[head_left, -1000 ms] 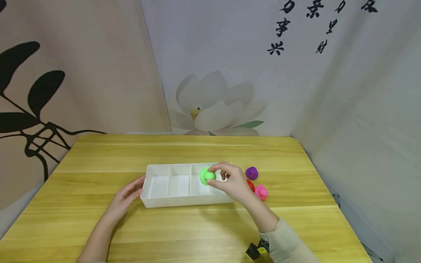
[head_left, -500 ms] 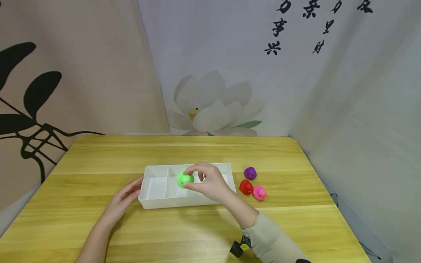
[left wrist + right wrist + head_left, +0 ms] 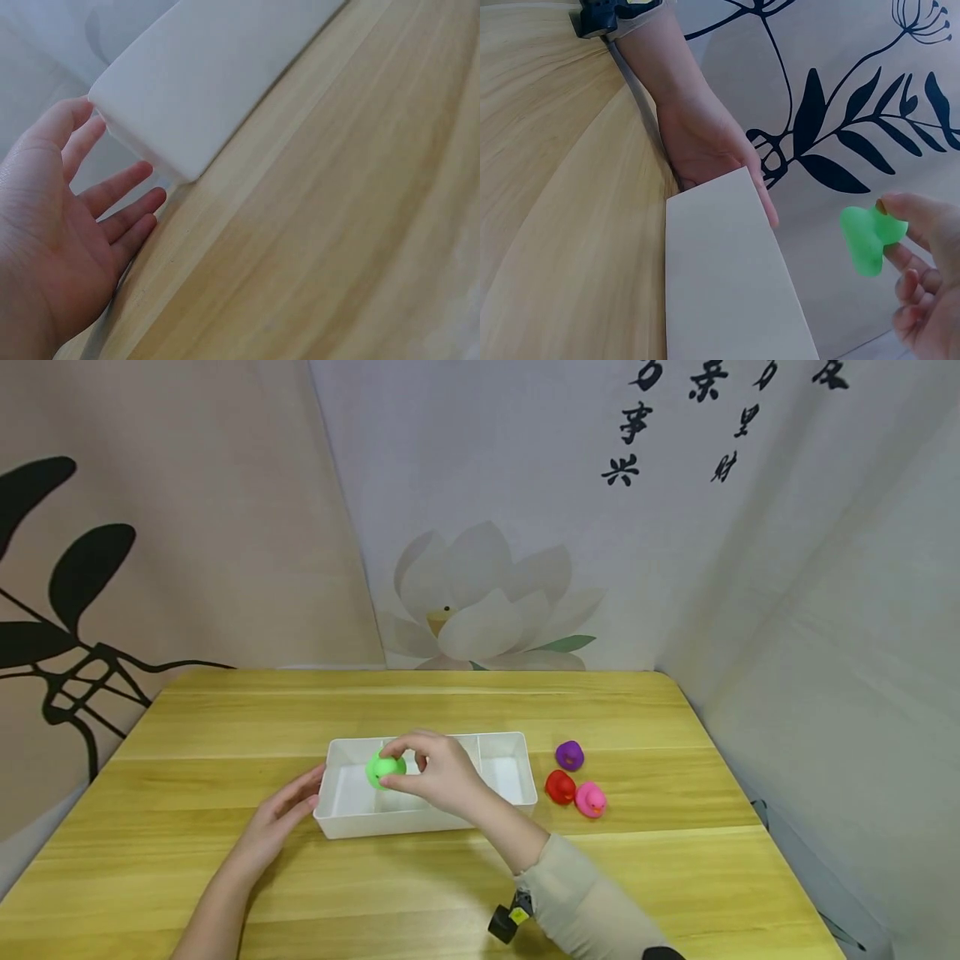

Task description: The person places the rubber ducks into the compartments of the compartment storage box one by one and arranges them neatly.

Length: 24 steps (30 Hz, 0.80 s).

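Head view: above the left part of one white tray, one green toy duck is pinched between thumb and fingers of the right hand, the forearm angled from the lower right. The tray's left end is touched by the left hand, fingers loosely extended. Right of the tray, three toys are seen: one purple toy, one red toy, one pink toy.

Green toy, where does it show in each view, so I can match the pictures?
Head: green toy, left of centre, below the middle, pinched by the right hand above the white tray.
Left wrist: not in the picture.
Right wrist: right side, below the middle.
Shared landmark: the tray, in all three.
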Each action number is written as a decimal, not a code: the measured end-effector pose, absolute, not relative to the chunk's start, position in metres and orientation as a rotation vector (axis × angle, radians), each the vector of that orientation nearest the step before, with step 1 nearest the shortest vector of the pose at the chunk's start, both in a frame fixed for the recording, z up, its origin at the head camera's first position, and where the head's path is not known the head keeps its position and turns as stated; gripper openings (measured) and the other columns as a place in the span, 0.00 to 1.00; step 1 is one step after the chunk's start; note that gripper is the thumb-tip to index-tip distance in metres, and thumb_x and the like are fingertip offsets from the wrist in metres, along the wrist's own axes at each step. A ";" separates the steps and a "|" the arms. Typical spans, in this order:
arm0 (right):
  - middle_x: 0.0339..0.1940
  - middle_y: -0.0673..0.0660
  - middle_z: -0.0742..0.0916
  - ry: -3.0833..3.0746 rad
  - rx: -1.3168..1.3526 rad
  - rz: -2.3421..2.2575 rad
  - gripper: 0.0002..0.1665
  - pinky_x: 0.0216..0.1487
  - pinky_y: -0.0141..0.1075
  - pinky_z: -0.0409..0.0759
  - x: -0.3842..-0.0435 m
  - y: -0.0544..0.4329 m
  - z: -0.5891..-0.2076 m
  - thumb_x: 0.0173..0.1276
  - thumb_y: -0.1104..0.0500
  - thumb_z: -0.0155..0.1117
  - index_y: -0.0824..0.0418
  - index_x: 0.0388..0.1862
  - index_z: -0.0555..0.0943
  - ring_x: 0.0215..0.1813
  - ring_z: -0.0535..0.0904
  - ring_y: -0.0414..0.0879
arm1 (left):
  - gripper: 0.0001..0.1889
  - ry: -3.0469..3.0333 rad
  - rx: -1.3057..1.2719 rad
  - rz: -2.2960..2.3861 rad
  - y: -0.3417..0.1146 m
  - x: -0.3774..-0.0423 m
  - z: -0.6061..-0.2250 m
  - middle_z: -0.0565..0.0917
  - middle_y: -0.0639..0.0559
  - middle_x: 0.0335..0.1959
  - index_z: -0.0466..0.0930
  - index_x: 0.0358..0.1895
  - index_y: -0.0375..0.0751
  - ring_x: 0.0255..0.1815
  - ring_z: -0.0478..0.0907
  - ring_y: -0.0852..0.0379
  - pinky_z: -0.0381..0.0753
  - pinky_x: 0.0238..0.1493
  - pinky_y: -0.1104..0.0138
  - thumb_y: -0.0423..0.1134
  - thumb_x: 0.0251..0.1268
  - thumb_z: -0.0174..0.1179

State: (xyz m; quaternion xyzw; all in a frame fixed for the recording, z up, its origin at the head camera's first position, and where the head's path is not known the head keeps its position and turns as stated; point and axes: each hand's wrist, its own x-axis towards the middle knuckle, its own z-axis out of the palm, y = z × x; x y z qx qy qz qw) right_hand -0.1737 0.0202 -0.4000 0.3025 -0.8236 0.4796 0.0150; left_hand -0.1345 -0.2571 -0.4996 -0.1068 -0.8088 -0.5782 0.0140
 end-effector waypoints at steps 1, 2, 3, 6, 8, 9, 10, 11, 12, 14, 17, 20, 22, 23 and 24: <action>0.36 0.38 0.82 -2.564 0.943 1.492 0.15 0.22 0.27 0.63 -0.175 0.018 -0.400 0.55 0.55 0.76 0.51 0.41 0.85 0.24 0.65 0.37 | 0.24 -2.519 -0.334 -1.798 -0.257 -0.135 -0.500 0.73 0.40 0.62 0.63 0.71 0.40 0.57 0.69 0.71 0.69 0.51 0.76 0.39 0.75 0.49; 0.36 0.39 0.82 -2.562 0.947 1.496 0.15 0.22 0.27 0.63 -0.176 0.015 -0.401 0.54 0.55 0.77 0.51 0.41 0.85 0.24 0.65 0.37 | 0.24 -2.518 -0.336 -1.797 -0.257 -0.135 -0.500 0.74 0.40 0.62 0.63 0.71 0.40 0.57 0.69 0.71 0.69 0.51 0.76 0.39 0.75 0.49; 0.35 0.39 0.82 -2.558 0.949 1.503 0.15 0.22 0.27 0.64 -0.177 0.013 -0.402 0.54 0.56 0.77 0.52 0.41 0.85 0.24 0.65 0.36 | 0.24 -2.518 -0.338 -1.797 -0.258 -0.135 -0.500 0.74 0.40 0.62 0.63 0.71 0.40 0.57 0.69 0.71 0.69 0.51 0.76 0.39 0.75 0.49; 0.35 0.41 0.83 -2.551 0.962 1.524 0.15 0.22 0.27 0.65 -0.180 0.006 -0.403 0.54 0.57 0.77 0.53 0.41 0.86 0.23 0.66 0.36 | 0.24 -2.522 -0.346 -1.791 -0.258 -0.135 -0.500 0.73 0.39 0.62 0.63 0.71 0.40 0.57 0.69 0.72 0.70 0.51 0.76 0.39 0.75 0.49; 0.35 0.41 0.83 -2.550 0.963 1.546 0.15 0.22 0.27 0.65 -0.182 0.002 -0.405 0.54 0.57 0.77 0.54 0.41 0.86 0.23 0.66 0.36 | 0.24 -2.523 -0.352 -1.791 -0.258 -0.135 -0.500 0.73 0.38 0.62 0.63 0.71 0.40 0.57 0.69 0.72 0.70 0.51 0.75 0.38 0.75 0.49; 0.35 0.41 0.83 -2.553 0.965 1.551 0.15 0.22 0.27 0.65 -0.183 0.000 -0.407 0.54 0.57 0.77 0.54 0.41 0.85 0.23 0.66 0.36 | 0.24 -2.523 -0.355 -1.790 -0.258 -0.135 -0.500 0.73 0.38 0.62 0.63 0.71 0.40 0.57 0.69 0.71 0.70 0.51 0.75 0.38 0.76 0.49; 0.35 0.40 0.82 -2.557 0.964 1.556 0.15 0.22 0.27 0.65 -0.184 -0.001 -0.408 0.54 0.57 0.77 0.54 0.42 0.85 0.23 0.66 0.36 | 0.24 -2.525 -0.358 -1.787 -0.258 -0.135 -0.500 0.73 0.38 0.62 0.62 0.71 0.40 0.57 0.69 0.71 0.70 0.51 0.75 0.38 0.76 0.48; 0.35 0.40 0.82 -2.562 0.962 1.559 0.15 0.22 0.27 0.65 -0.186 -0.003 -0.410 0.55 0.57 0.76 0.54 0.42 0.85 0.24 0.66 0.36 | 0.24 -2.527 -0.360 -1.787 -0.258 -0.135 -0.500 0.73 0.38 0.62 0.62 0.72 0.40 0.57 0.69 0.71 0.70 0.51 0.74 0.38 0.76 0.48; 0.35 0.40 0.82 -2.564 0.959 1.569 0.15 0.22 0.27 0.65 -0.187 -0.005 -0.412 0.55 0.57 0.76 0.54 0.42 0.85 0.24 0.66 0.37 | 0.24 -2.529 -0.361 -1.786 -0.258 -0.135 -0.500 0.73 0.38 0.62 0.62 0.72 0.40 0.57 0.69 0.71 0.70 0.51 0.74 0.38 0.76 0.48; 0.36 0.40 0.82 -2.572 0.953 1.589 0.15 0.21 0.27 0.65 -0.189 -0.008 -0.416 0.55 0.57 0.76 0.54 0.42 0.85 0.24 0.66 0.37 | 0.24 -2.531 -0.363 -1.786 -0.258 -0.134 -0.499 0.73 0.37 0.63 0.62 0.72 0.41 0.57 0.69 0.71 0.70 0.51 0.74 0.39 0.76 0.48; 0.35 0.40 0.82 -2.593 0.940 1.608 0.15 0.22 0.27 0.65 -0.192 -0.013 -0.419 0.55 0.57 0.76 0.54 0.42 0.85 0.25 0.67 0.37 | 0.24 -2.525 -0.371 -1.796 -0.258 -0.134 -0.499 0.72 0.37 0.63 0.62 0.72 0.40 0.57 0.69 0.71 0.70 0.51 0.74 0.38 0.76 0.48; 0.35 0.39 0.82 -2.611 0.945 1.608 0.15 0.25 0.27 0.68 -0.195 -0.018 -0.423 0.55 0.56 0.76 0.54 0.42 0.85 0.28 0.69 0.38 | 0.24 -2.507 -0.381 -1.818 -0.257 -0.134 -0.498 0.72 0.35 0.63 0.62 0.71 0.39 0.57 0.69 0.71 0.70 0.51 0.75 0.38 0.76 0.48; 0.35 0.39 0.82 -2.623 0.953 1.597 0.15 0.28 0.26 0.69 -0.196 -0.021 -0.426 0.55 0.56 0.76 0.54 0.42 0.85 0.31 0.72 0.39 | 0.24 -2.499 -0.388 -1.830 -0.257 -0.134 -0.498 0.72 0.34 0.62 0.62 0.71 0.38 0.57 0.70 0.71 0.70 0.51 0.75 0.38 0.76 0.48; 0.35 0.39 0.82 -2.628 0.957 1.594 0.15 0.29 0.26 0.70 -0.197 -0.022 -0.428 0.55 0.56 0.76 0.54 0.42 0.85 0.32 0.73 0.41 | 0.24 -2.498 -0.391 -1.833 -0.258 -0.134 -0.498 0.72 0.33 0.62 0.62 0.71 0.38 0.57 0.70 0.71 0.71 0.51 0.75 0.38 0.76 0.48; 0.35 0.39 0.82 -2.634 0.958 1.591 0.15 0.30 0.26 0.70 -0.198 -0.023 -0.429 0.56 0.56 0.76 0.54 0.42 0.85 0.32 0.73 0.41 | 0.24 -2.500 -0.391 -1.829 -0.258 -0.134 -0.498 0.72 0.33 0.62 0.62 0.71 0.38 0.57 0.70 0.71 0.71 0.51 0.75 0.38 0.76 0.48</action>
